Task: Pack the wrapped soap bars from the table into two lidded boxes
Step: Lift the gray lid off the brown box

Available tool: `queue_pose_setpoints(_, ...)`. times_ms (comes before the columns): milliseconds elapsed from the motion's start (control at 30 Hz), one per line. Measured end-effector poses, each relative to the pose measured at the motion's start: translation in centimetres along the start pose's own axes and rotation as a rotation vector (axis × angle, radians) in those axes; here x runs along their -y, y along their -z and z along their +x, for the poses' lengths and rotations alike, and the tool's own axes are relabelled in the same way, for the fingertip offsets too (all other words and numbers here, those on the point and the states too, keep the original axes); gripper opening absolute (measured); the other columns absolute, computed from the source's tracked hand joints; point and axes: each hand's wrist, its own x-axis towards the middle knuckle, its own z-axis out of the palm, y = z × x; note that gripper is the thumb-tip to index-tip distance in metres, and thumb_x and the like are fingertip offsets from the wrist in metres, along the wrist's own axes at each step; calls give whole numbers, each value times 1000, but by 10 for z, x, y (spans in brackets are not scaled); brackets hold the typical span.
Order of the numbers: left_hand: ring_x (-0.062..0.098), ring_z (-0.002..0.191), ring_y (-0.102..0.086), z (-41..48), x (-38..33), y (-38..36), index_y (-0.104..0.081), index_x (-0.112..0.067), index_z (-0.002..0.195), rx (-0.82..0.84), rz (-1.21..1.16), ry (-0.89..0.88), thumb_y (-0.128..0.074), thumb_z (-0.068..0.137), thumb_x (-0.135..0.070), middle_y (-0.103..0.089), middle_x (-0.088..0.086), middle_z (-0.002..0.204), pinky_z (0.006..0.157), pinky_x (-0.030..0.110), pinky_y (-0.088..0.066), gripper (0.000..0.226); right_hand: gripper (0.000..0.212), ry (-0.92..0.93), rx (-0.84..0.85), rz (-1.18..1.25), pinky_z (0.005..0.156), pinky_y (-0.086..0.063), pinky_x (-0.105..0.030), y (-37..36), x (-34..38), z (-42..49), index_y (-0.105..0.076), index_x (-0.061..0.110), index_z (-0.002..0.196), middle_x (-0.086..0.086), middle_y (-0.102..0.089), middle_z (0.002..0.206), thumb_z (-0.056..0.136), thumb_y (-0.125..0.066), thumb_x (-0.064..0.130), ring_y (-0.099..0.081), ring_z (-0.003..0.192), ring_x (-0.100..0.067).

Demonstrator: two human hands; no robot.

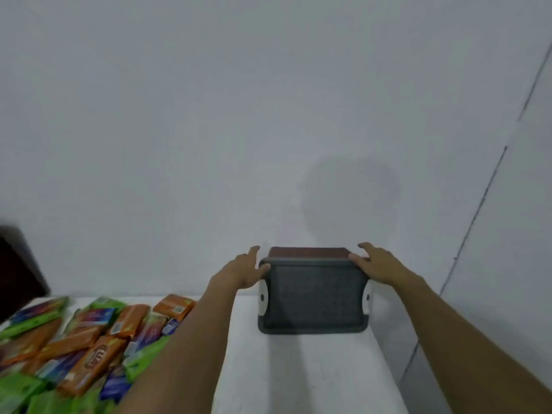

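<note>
Both hands gripping a lidded box at the desk's far edge

Fingers (360, 259) of the right hand (379, 265) and left hand (243, 270) are pressing opposite upper corners of the grey-lidded box (312, 297), which is tilting toward the wall on the white desk (298, 377); wrapped soap bars (89, 339) are lying piled well left.

Two hands are gripping a grey lidded box (313, 297) at the far edge of the white table (313, 375).

The left hand (243, 271) is pressing against the box's left top corner and the right hand (378, 267) against its right top corner, fingers (366, 248) spread. White latches (262, 297) are showing on both sides of the lid, with a reddish-brown edge behind it. A heap of orange, green and blue wrapped soap bars (86, 348) is lying at the left, well apart from the box.
</note>
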Motion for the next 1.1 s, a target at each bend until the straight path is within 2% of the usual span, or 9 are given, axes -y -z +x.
queue_pose_setpoints(200, 38, 131, -48, -11, -12, -53, 11, -27, 153, -84, -301, 50, -44, 101, -33, -42, 17, 150, 110, 51, -35, 76, 70, 64, -5, 266, 102, -43, -38, -35, -45, -7, -10, 31, 153, -8, -41, 149, 98, -53, 29, -49, 129, -33)
queue_pose_setpoints(333, 37, 124, -54, -14, -15, -69, 23, -33, 149, -173, -398, 62, -34, 104, -29, -48, 19, 143, 107, 50, -38, 73, 81, 78, -123, 461, 109, -36, -40, -61, -52, -11, 1, 30, 153, -9, -36, 152, 97, -55, 15, -44, 133, -34)
queue_pose_setpoints(467, 33, 116, -59, -12, -8, -72, 25, -31, 149, -208, -389, 59, -32, 105, -26, -53, 18, 137, 100, 45, -44, 72, 76, 46, -256, 534, 93, -41, -29, -70, -43, -16, -4, 29, 155, -11, -55, 130, 98, -50, 8, -57, 102, -27)
queue_pose_setpoints(567, 26, 90, -64, -13, 1, -72, 19, -32, 151, -292, -317, 85, -33, 105, -30, -66, 17, 113, 80, 38, -48, 69, 66, 62, -360, 549, 77, -45, -31, -64, -37, -17, -17, 29, 153, -2, -60, 96, 99, -47, 8, -57, 77, -23)
queue_pose_setpoints(667, 31, 89, -65, -27, 9, -66, 3, -31, 155, -341, -324, 107, -35, 103, -34, -68, 16, 102, 77, 36, -48, 64, 45, 97, -410, 540, 62, -50, -32, -58, -28, -28, -35, 22, 142, 5, -59, 80, 99, -48, 13, -62, 72, -27)
queue_pose_setpoints(767, 33, 100, -63, -55, 11, -60, -9, -27, 155, -317, -301, 136, -39, 102, -36, -67, 17, 112, 86, 39, -47, 62, 32, 96, -370, 472, 60, -45, -29, -55, -20, -50, -44, 17, 131, 5, -57, 82, 99, -50, 18, -60, 77, -28)
queue_pose_setpoints(900, 27, 99, -62, -108, 20, -63, -17, -26, 155, -255, -276, 204, -46, 98, -41, -66, 8, 105, 86, 38, -49, 65, 37, 26, -261, 360, 74, -41, -28, -63, -22, -87, -47, 22, 133, -1, -58, 98, 97, -53, 26, -56, 86, -21)
queue_pose_setpoints(1000, 28, 106, -61, -146, 27, -71, -25, -21, 153, -265, -210, 220, -52, 95, -40, -66, 8, 113, 90, 39, -48, 67, 40, 3, -188, 349, 65, -43, -23, -72, -22, -127, -48, 25, 133, 0, -60, 100, 95, -57, 28, -59, 83, -18)
queue_pose_setpoints(1100, 26, 97, -62, -187, 24, -79, -40, -19, 140, -293, -226, 156, -57, 95, -31, -60, 4, 103, 78, 32, -44, 50, 47, -26, -105, 336, 64, -40, -16, -88, -21, -169, -45, 23, 137, 2, -56, 102, 93, -62, 28, -57, 80, -14)
